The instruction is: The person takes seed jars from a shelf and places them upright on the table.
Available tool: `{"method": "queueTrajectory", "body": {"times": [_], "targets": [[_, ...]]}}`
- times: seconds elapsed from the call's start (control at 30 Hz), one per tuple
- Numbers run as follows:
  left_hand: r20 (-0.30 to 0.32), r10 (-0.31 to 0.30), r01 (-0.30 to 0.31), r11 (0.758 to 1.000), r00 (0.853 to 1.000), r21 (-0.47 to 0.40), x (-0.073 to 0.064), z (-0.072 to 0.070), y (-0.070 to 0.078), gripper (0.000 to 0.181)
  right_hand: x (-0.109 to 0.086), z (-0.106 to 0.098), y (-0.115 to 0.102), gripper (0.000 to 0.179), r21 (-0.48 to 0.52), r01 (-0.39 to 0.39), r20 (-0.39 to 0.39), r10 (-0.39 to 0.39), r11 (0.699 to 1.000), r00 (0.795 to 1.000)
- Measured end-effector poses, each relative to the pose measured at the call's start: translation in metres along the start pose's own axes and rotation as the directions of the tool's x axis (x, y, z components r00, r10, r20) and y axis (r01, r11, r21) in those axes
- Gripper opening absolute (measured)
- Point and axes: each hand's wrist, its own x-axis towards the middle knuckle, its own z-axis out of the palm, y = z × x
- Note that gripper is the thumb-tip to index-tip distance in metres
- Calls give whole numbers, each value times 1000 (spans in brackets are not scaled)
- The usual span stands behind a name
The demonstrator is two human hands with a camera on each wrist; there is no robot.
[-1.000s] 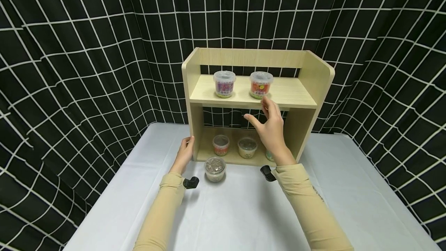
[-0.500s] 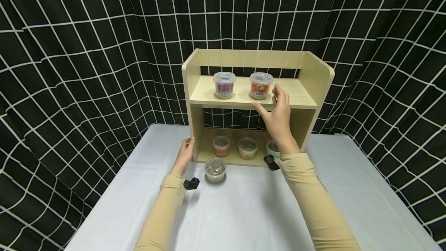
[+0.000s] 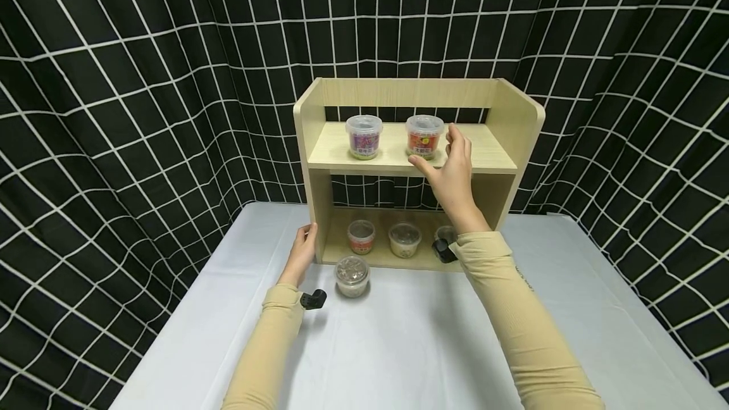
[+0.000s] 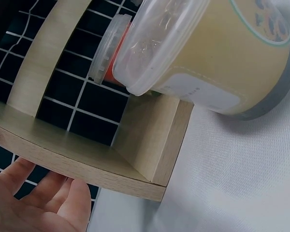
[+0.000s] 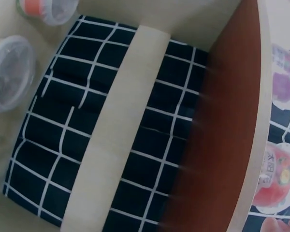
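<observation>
On the upper board of a small wooden shelf (image 3: 490,150) stand two clear-lidded tubs, one with a purple label (image 3: 364,142) and one with a red label (image 3: 423,142). My right hand (image 3: 454,179) is at the red-labelled tub, thumb low in front and fingers along its right side, spread apart; firm contact cannot be made out. In the right wrist view only fingertips (image 5: 280,225) show, beside that tub. My left hand (image 3: 299,255) touches the outer side of the shelf's left panel (image 4: 87,171), its fingers loosely bent.
Three lidded tubs stand on the lower board: a red-labelled one (image 3: 361,244), a pale one (image 3: 404,247), and one partly hidden by the right wrist camera (image 3: 445,250). Another lidded tub (image 3: 352,280) stands on the white tablecloth (image 3: 376,347) before the shelf. Black gridded cloth (image 3: 376,18) surrounds the table.
My right hand has moved right and upward, from below the red-labelled tub to its right side. The left hand stays against the panel, and the tubs have not moved.
</observation>
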Motion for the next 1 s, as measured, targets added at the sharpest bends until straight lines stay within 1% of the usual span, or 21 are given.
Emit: {"method": "queueTrajectory", "body": {"times": [0.33, 0.5, 0.67, 0.8, 1.0], "targets": [[-16, 17, -18, 1000, 1000, -20, -3, 0, 0, 68, 16, 0, -4, 92, -102, -3, 28, 6, 995, 1000], [-12, 5, -5, 1000, 1000, -6, -3, 0, 0, 69, 24, -3, -2, 92, -165, -10, 42, 17, 986, 999], [-13, 8, -8, 1000, 1000, -1, -2, -1, 0, 69, 30, -3, 0, 91, -167, -26, 62, 36, 986, 997], [-10, 11, -11, 1000, 1000, 0, -2, -1, 1, 70, 32, 0, -2, 90, -149, -37, 78, 49, 988, 996], [-4, 11, -11, 1000, 1000, 8, -4, -1, 0, 72, 32, 5, -3, 90, -154, -89, 89, 103, 984, 991]]}}
